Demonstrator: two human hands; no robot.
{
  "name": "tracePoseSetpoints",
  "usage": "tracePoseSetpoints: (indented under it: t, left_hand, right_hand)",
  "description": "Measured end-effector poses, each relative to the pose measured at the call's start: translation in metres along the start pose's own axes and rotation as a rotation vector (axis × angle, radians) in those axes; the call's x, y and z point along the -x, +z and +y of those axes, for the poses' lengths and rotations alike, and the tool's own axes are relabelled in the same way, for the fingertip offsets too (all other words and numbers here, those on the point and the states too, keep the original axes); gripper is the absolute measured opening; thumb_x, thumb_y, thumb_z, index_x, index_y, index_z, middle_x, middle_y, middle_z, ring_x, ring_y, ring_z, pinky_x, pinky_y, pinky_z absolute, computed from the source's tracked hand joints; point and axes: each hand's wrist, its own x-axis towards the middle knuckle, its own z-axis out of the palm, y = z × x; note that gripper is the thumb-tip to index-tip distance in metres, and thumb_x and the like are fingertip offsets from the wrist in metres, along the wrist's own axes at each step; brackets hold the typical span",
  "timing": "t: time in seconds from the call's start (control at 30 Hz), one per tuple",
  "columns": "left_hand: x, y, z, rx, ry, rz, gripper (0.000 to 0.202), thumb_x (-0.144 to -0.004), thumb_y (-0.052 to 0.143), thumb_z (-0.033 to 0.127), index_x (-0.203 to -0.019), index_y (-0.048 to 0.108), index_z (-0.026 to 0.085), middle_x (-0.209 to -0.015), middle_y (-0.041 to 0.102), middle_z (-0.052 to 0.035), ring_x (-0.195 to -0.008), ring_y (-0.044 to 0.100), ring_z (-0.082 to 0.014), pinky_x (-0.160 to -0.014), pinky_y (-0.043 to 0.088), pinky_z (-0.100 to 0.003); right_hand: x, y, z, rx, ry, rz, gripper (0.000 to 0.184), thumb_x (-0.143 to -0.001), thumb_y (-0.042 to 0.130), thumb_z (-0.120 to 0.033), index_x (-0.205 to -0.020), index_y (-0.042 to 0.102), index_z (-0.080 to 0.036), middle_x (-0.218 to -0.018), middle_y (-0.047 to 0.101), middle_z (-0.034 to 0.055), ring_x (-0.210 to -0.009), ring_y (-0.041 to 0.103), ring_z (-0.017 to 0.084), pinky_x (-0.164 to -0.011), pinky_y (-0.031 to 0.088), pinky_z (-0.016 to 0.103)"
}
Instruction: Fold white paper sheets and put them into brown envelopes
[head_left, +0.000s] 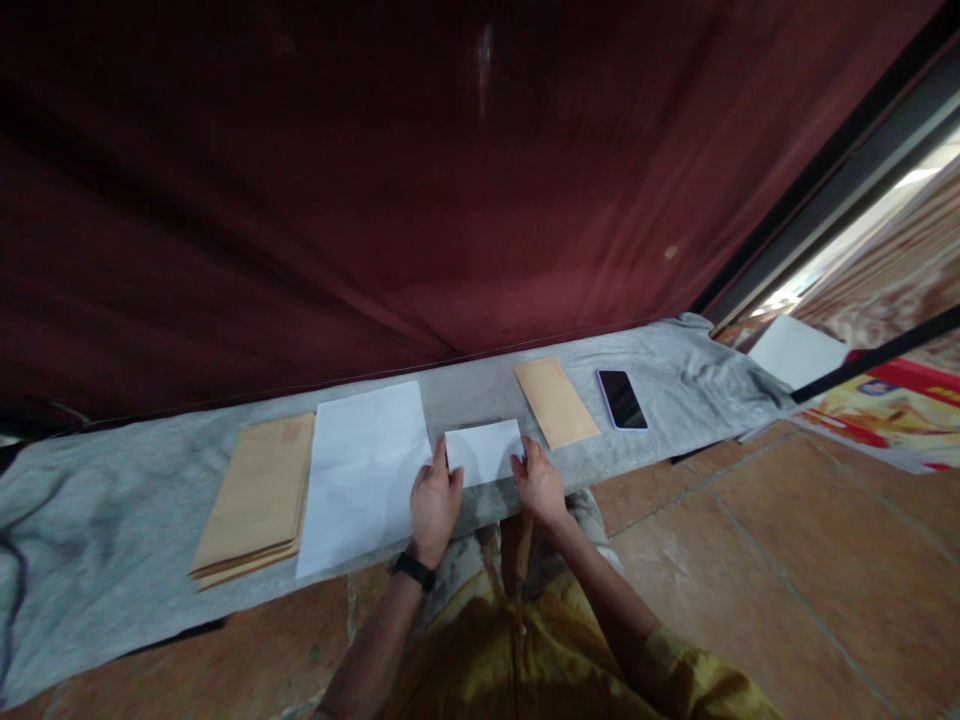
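Observation:
A folded white sheet (484, 449) lies on the grey cloth (112, 520) straight ahead of me. My left hand (435, 500), with a black band at the wrist, rests at the sheet's left edge, fingers pressing it. At the sheet's right edge my right hand (537, 484) does the same, fingers on the paper. A stack of white paper (364, 470) lies just left of my left hand. Left of that sits a pile of brown envelopes (259, 495). A single brown envelope (556, 401) lies right of the folded sheet.
A dark phone (622, 399) lies face up on the cloth, right of the single envelope. A dark red curtain (375, 180) hangs behind the cloth. At the far right are another white sheet (796, 352) and a red and yellow printed sheet (892, 410). Brown floor tiles (750, 560) surround me.

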Motion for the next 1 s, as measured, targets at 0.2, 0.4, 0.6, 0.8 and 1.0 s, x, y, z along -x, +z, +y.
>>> tracePoseSetpoints:
  t: [0.2,0.4,0.6,0.8,1.0]
  left_hand:
    - [0.001,-0.003,0.009,-0.210,0.097,0.002,0.045,-0.096,0.049,0.024,-0.140,0.053,0.012,-0.096,0.073,-0.0120,-0.096,0.064,-0.0274,-0.087,0.050,-0.037]
    - [-0.002,-0.002,0.011,-0.230,0.095,-0.002,0.041,-0.098,0.045,0.023,-0.136,0.056,0.013,-0.100,0.073,-0.0123,-0.100,0.064,-0.0276,-0.090,0.049,-0.038]
    - [-0.006,-0.002,0.010,-0.226,0.081,-0.039,0.036,-0.098,0.045,0.023,-0.131,0.060,0.016,-0.103,0.073,-0.0110,-0.103,0.063,-0.0266,-0.091,0.050,-0.037]
    - [-0.003,-0.002,0.010,-0.228,0.111,-0.033,0.034,-0.099,0.042,0.024,-0.123,0.065,0.015,-0.106,0.072,-0.0119,-0.103,0.062,-0.0279,-0.095,0.049,-0.041]
    - [0.006,0.001,0.011,-0.194,0.155,0.019,0.035,-0.097,0.043,0.023,-0.125,0.064,0.018,-0.122,0.066,-0.0140,-0.111,0.060,-0.0295,-0.096,0.049,-0.047]
  right_hand:
    - [-0.001,-0.008,-0.013,0.125,0.063,-0.084,0.043,-0.103,0.043,-0.033,-0.143,0.043,-0.016,-0.124,0.064,0.0147,-0.095,0.070,0.023,-0.077,0.051,0.030]
    - [-0.004,-0.015,-0.019,0.182,0.079,-0.120,0.042,-0.104,0.041,-0.034,-0.143,0.043,-0.019,-0.125,0.063,0.0133,-0.096,0.070,0.022,-0.077,0.050,0.030]
    - [-0.009,-0.017,-0.017,0.203,0.065,-0.145,0.043,-0.104,0.040,-0.035,-0.144,0.041,-0.018,-0.125,0.063,0.0124,-0.099,0.069,0.022,-0.080,0.051,0.031]
    - [-0.004,-0.010,-0.016,0.212,0.054,-0.095,0.045,-0.103,0.038,-0.033,-0.145,0.041,-0.017,-0.128,0.060,0.0164,-0.093,0.070,0.024,-0.074,0.052,0.032]
    - [-0.003,-0.005,-0.013,0.180,0.068,-0.047,0.042,-0.101,0.043,-0.033,-0.140,0.047,-0.017,-0.123,0.061,0.0177,-0.085,0.069,0.024,-0.070,0.051,0.032]
